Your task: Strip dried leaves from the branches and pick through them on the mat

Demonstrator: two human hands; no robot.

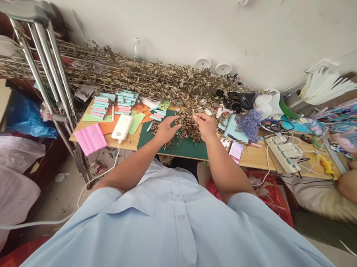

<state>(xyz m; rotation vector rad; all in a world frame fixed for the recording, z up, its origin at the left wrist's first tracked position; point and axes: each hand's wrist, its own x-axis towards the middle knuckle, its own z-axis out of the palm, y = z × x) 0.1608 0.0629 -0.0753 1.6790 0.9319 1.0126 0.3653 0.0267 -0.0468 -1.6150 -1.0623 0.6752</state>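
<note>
No text readable for certain. Phone (236,151) at front edge of tabletop (257,161): row of characters on lit screen, too blurred to read. White device (122,126) near tabletop's front left corner: round grey mark, too small to tell.

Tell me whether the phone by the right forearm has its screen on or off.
On. The phone lies face up, showing a bright, pinkish display with small dark markings.
</note>
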